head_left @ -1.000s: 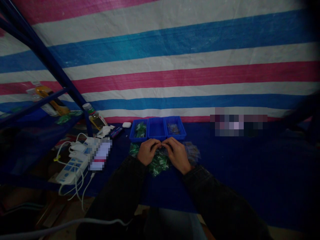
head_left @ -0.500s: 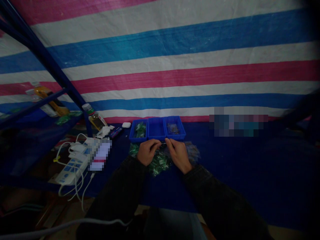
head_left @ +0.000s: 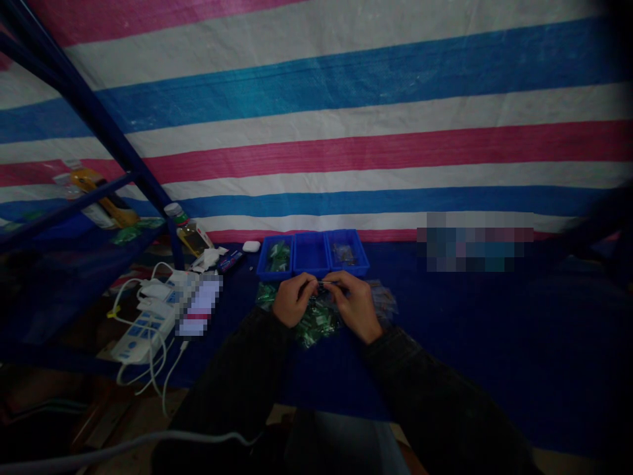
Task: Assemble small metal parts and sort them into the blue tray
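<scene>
My left hand [head_left: 293, 300] and my right hand [head_left: 357, 303] meet over the pile of small packets, thumbs and fingertips pinched together. Between them runs a thin pale rod-like piece [head_left: 324, 283], one end in each hand; its exact kind is too small to make out. Beneath lie several green circuit-board-like pieces in clear bags [head_left: 316, 324]. More clear packets [head_left: 383, 300] spread out beside my right hand. Just behind my hands stands a blue three-part tray [head_left: 310, 254]. Its left section holds green packets [head_left: 277, 256], its right one brownish small parts in clear wrap [head_left: 343, 254].
To the left, a white power strip [head_left: 143, 336] with tangled cables lies near a blurred-out phone [head_left: 200, 307]. A drink bottle [head_left: 188, 227], crumpled tissue [head_left: 208, 258] and white case [head_left: 251, 246] sit behind. A blue metal frame [head_left: 113, 145] rises at left.
My right fingers have shifted from an upright pinch to a more bent one, and the thin piece shows more clearly between my hands. The view has shifted slightly.
</scene>
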Tool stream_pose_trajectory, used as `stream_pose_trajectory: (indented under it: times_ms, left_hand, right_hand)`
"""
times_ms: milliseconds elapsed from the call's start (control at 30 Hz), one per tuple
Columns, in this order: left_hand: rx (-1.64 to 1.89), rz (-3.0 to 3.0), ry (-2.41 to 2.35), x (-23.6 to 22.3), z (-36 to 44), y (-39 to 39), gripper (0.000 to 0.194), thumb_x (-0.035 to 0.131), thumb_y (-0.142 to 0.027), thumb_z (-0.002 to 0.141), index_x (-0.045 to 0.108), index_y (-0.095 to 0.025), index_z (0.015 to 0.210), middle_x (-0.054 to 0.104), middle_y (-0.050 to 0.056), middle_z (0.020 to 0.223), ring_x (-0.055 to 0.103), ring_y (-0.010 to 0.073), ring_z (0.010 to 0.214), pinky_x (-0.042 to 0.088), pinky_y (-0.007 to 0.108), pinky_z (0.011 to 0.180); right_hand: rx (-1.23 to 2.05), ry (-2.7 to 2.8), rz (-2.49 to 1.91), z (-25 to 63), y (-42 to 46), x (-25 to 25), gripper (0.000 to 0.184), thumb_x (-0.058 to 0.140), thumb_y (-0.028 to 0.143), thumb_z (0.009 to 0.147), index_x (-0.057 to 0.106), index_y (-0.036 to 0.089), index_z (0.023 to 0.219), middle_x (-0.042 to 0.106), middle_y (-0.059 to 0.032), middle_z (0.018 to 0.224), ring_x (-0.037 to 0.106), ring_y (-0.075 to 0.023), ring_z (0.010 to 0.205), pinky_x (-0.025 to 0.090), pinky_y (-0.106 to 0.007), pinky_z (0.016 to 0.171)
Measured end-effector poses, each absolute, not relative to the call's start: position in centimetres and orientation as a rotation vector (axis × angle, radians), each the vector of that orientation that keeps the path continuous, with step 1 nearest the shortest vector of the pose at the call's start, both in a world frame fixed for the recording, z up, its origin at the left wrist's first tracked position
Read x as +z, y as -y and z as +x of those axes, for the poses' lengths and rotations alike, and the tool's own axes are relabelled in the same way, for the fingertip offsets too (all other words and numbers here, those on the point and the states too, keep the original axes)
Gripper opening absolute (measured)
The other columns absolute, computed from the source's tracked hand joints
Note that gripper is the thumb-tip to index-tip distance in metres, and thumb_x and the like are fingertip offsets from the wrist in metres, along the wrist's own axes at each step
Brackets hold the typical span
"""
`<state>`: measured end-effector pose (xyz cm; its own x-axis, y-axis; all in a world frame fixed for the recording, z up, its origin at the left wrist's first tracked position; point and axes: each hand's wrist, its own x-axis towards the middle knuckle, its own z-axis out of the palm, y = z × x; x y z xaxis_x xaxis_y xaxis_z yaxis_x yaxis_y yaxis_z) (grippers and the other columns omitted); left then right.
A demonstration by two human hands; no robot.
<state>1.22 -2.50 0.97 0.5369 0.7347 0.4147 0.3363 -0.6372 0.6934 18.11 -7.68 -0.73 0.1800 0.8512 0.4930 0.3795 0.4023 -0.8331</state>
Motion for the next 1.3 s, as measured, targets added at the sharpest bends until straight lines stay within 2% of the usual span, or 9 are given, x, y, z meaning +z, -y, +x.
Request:
stream_pose_trajectory:
  times_ms: [133,233,567,867,1300]
  left_hand:
    - [0.927,2.272,-0.831,0.75,1.3,2.38,0.027,0.048,-0.031,0.102,0.064,-0.017,0.086,0.068,0.003,0.08,0.065,0.016,0.078,0.046,0.025,0.074]
    - [0.934,2.278,-0.831,0.58,1.29,2.28,0.028,0.048,-0.032,0.102,0.065,-0.018,0.086,0.069,0.004,0.081,0.065,0.0167,0.079,0.047,0.026,0.075]
    - [0.983,2.306,-0.82,0.55,1.38,2.35,0.025,0.051,-0.031,0.102,0.068,-0.018,0.089,0.072,0.005,0.084,0.067,0.0176,0.081,0.048,0.028,0.079]
    - [1.053,2.242,-0.91,1.1,1.2,2.54,0.026,0.053,-0.032,0.101,0.066,-0.017,0.084,0.068,0.003,0.078,0.064,0.0153,0.074,0.045,0.026,0.073]
    - [0.998,2.232,-0.844,0.91,1.34,2.47,0.024,0.052,-0.03,0.101,0.066,-0.016,0.087,0.069,0.003,0.082,0.065,0.0154,0.077,0.047,0.026,0.074]
  right_hand:
    - [0.444,1.517,-1.126,18.05,7.8,-0.35,0.02,0.055,0.023,0.096,0.073,0.023,0.089,0.074,-0.0051,0.096,0.068,-0.0201,0.083,0.052,-0.033,0.078]
    - [0.412,1.537,-1.144,18.06,7.79,-0.27,0.019,0.055,0.023,0.097,0.073,0.023,0.089,0.073,-0.0042,0.093,0.068,-0.0202,0.084,0.051,-0.033,0.08]
    - [0.293,1.552,-1.397,17.96,7.88,-0.88,0.031,0.048,0.033,0.102,0.062,0.023,0.077,0.065,-0.0021,0.073,0.061,-0.0191,0.069,0.04,-0.03,0.065]
    - [0.312,1.471,-1.222,18.02,7.99,-0.06,0.016,0.052,0.02,0.097,0.067,0.022,0.093,0.07,-0.0037,0.09,0.065,-0.0198,0.083,0.048,-0.031,0.079]
    - [0.328,1.491,-1.169,18.05,8.02,-0.25,0.016,0.055,0.016,0.095,0.069,0.022,0.092,0.071,-0.0029,0.091,0.066,-0.0188,0.084,0.05,-0.03,0.08]
